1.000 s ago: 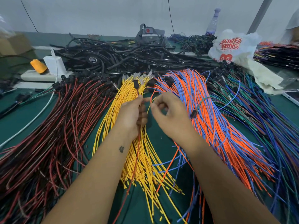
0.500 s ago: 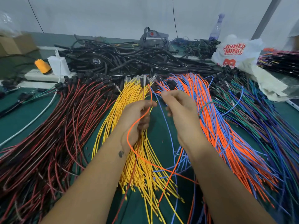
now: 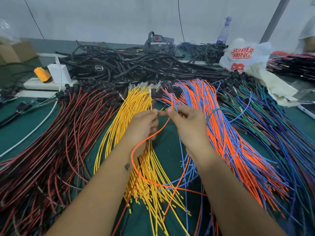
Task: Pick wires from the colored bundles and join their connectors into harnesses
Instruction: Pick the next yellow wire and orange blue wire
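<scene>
Head view: both hands meet at the centre of the frame, above a green table [image 3: 22, 133] spread with wire bundles. The left hand [image 3: 143, 125] has its fingers curled and its thumb and forefinger pinching a red wire [image 3: 136, 181] that trails down toward 6 o'clock; a black connector [image 3: 153, 92] stands just above the fingertips at 12 o'clock. The right hand [image 3: 185, 123] pinches an orange wire [image 3: 136, 167] between thumb and forefinger, the other fingers curled; this wire loops down under the left wrist and runs off toward 5 o'clock. The fingertips of the two hands nearly touch.

Under the hands lies the yellow bundle [image 3: 115, 133]. At 9 o'clock fans the red and black bundle [image 3: 68, 133]; at 3 o'clock the orange and blue bundle [image 3: 226, 133], and beyond it the green and blue bundle [image 3: 279, 130]. At 12 o'clock sits a heap of black cables [image 3: 127, 68]; at 1 o'clock, a white plastic bag [image 3: 243, 55].
</scene>
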{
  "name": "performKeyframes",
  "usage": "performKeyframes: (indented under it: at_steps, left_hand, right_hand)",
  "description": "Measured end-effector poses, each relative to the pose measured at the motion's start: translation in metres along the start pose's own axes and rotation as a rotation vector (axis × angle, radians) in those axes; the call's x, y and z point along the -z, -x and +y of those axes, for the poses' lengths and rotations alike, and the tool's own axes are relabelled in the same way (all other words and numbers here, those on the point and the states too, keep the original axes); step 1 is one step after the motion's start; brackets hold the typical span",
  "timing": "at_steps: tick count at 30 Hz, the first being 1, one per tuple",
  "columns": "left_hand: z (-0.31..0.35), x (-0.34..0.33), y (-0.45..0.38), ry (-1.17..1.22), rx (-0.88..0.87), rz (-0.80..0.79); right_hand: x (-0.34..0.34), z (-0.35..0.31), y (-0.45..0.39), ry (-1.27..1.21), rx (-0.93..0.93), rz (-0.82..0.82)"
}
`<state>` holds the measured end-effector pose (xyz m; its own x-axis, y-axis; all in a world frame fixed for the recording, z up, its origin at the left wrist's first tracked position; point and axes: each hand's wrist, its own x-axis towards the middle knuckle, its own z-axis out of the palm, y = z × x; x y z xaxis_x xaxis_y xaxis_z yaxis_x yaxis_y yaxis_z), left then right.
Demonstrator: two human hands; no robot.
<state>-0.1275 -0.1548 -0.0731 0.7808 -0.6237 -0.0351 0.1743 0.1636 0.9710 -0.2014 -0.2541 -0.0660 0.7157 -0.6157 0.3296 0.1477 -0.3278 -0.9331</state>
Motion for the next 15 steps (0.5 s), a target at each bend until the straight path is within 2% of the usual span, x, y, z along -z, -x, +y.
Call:
performKeyframes:
  at_steps: [4, 8, 15]
  left_hand:
    - [0.000, -0.001, 0.000, 0.085, -0.036, 0.077]
    - [0.005, -0.006, 0.004, 0.169, -0.031, -0.040]
    - [0.018, -0.007, 0.012, 0.191, 0.039, -0.221]
  right_hand:
    - [-0.008, 0.002, -0.001, 0.241, 0.113, -0.025]
    - [-0.019, 0.007, 0.001, 0.390, 0.105, -0.127]
    - [-0.020, -0.002, 0.001, 0.064, -0.047, -0.144]
